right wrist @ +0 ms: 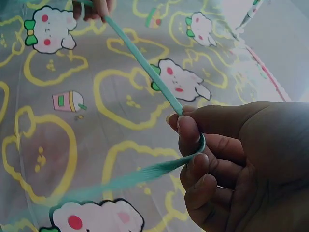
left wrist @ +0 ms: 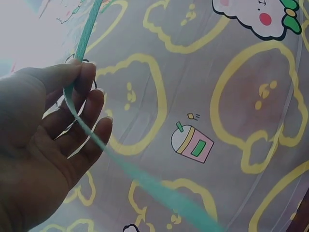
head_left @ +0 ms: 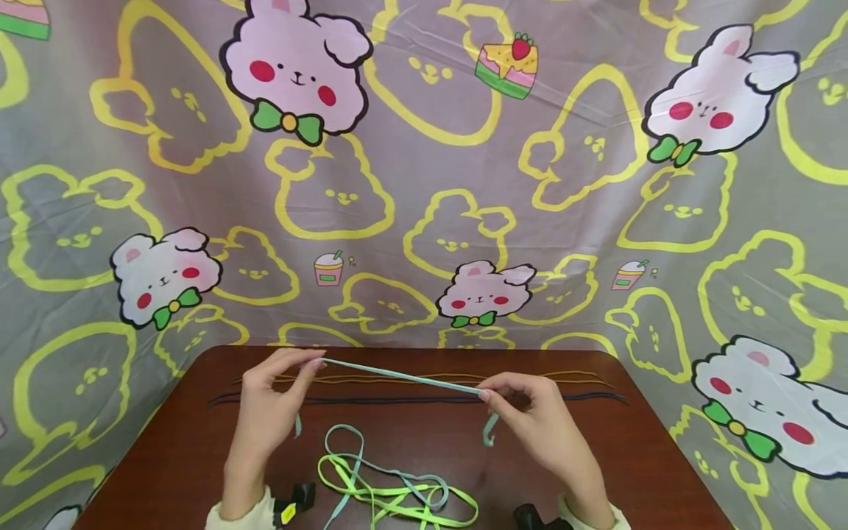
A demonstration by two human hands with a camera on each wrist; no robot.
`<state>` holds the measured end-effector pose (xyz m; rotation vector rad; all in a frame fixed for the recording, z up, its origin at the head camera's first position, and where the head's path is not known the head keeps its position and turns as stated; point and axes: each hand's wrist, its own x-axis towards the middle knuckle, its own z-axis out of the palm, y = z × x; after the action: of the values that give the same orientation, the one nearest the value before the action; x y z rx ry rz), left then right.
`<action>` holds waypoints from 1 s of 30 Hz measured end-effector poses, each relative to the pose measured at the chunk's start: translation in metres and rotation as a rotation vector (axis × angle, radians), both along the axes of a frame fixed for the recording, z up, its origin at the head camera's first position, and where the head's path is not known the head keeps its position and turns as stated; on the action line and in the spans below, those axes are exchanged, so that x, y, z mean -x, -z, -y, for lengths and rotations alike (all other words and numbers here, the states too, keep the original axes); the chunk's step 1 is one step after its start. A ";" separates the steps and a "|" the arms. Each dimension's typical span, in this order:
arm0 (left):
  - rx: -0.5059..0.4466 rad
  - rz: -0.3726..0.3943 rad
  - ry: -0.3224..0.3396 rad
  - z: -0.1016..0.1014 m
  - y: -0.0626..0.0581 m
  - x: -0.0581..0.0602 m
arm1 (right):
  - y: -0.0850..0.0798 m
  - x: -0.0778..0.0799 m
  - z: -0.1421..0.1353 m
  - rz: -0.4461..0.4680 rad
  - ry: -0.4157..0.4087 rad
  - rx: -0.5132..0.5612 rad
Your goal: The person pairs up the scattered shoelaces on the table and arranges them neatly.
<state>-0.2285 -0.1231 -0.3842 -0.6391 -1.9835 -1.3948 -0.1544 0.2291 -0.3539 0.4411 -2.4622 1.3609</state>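
Note:
A flat teal shoelace (head_left: 404, 377) is stretched between my two hands above the table, its left end a little higher. My left hand (head_left: 268, 401) pinches it between thumb and fingertips, and a tail hangs below; the left wrist view shows that teal shoelace (left wrist: 89, 34) running past the palm. With thumb and forefinger my right hand (head_left: 539, 419) pinches the other side, where a short tail dangles. In the right wrist view the shoelace (right wrist: 145, 67) slopes from the right fingertips up to the left hand (right wrist: 99, 8).
On the brown table (head_left: 265, 478) lies a loose tangle of a yellow-green lace (head_left: 464, 508) and a light blue lace (head_left: 361, 442). Farther back, dark blue laces (head_left: 397, 400) and tan laces (head_left: 576, 374) lie stretched crosswise. A patterned cloth (head_left: 411, 169) hangs behind the table.

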 end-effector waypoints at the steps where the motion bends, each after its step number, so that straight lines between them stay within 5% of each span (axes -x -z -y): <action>1: 0.000 -0.009 -0.005 0.001 0.000 0.000 | 0.000 0.000 -0.002 -0.010 0.009 -0.004; 30: -0.094 -0.072 -0.152 0.016 0.003 0.005 | 0.000 0.002 -0.050 -0.076 0.244 -0.090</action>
<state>-0.2337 -0.1388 -0.3876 -0.4788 -1.8578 -1.3445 -0.1561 0.2793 -0.3537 0.1987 -2.4283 1.1190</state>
